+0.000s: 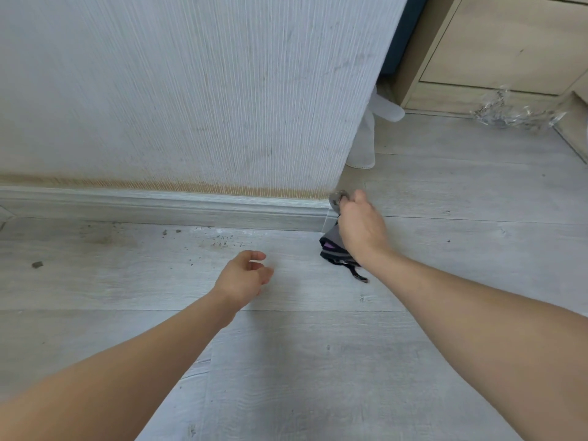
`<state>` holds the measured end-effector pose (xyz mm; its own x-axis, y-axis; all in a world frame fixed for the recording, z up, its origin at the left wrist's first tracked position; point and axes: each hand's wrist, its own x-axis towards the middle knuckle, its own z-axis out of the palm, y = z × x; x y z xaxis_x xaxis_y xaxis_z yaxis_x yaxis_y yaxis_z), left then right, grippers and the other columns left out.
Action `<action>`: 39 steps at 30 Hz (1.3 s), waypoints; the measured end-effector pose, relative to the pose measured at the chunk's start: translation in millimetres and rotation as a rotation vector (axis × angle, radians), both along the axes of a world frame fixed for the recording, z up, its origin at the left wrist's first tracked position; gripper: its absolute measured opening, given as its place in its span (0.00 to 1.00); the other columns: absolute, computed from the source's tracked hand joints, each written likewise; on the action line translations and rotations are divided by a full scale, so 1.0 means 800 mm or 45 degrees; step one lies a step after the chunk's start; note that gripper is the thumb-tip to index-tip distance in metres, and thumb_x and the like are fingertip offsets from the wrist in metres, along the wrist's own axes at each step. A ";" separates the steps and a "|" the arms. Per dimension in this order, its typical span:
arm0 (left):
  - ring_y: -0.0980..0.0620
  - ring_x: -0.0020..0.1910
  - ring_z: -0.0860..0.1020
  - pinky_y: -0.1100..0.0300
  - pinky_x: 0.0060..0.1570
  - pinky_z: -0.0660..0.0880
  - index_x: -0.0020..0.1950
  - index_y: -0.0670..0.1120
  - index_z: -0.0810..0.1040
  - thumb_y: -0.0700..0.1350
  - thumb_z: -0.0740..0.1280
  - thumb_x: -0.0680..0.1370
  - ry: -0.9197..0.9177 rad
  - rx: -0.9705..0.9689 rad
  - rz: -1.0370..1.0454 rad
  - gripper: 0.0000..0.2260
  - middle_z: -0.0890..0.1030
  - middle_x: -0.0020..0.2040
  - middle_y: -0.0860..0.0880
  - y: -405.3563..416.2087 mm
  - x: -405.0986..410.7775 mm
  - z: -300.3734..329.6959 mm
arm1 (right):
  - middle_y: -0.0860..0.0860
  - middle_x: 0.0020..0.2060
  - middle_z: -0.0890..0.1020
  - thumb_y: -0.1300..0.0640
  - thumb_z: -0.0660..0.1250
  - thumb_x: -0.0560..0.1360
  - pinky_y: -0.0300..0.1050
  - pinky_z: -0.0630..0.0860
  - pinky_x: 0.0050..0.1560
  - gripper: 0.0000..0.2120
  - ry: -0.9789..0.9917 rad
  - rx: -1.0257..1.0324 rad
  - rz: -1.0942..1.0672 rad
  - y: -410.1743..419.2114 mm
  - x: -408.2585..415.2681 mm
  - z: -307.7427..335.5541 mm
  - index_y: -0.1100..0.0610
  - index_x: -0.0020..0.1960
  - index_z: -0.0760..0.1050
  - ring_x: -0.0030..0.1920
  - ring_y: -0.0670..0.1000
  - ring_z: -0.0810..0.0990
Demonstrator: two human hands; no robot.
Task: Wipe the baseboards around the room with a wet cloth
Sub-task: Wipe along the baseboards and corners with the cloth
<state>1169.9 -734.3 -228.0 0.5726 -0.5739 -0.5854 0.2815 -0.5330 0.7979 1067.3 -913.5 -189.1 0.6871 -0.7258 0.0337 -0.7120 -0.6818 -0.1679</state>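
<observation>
- Right hand (359, 227) grasps a grey cloth (332, 241) against the baseboard (159, 206) at its right end, at the wall corner.
- Left hand (243, 278) hangs released, fingers loosely curled, over the floor (286, 361).

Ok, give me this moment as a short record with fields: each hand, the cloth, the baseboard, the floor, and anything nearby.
right hand: right hand grips the grey, black and purple cloth at the outer wall corner
left hand: left hand holds nothing, fingers loosely curled above the floor
cloth: bunched, pressed against the end of the baseboard
baseboard: pale grey moulded baseboard along the striped white wall
floor: light grey wood-look floor, dark crumbs near the baseboard
nearby: light wooden cabinet, crumpled clear plastic wrap
</observation>
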 end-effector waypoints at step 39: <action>0.46 0.70 0.55 0.55 0.64 0.67 0.75 0.53 0.55 0.52 0.64 0.78 -1.072 0.592 -0.753 0.29 0.55 0.72 0.52 0.092 0.052 -0.028 | 0.55 0.55 0.77 0.66 0.56 0.77 0.42 0.66 0.49 0.16 -0.030 -0.087 0.148 0.024 0.047 0.000 0.59 0.61 0.77 0.57 0.54 0.72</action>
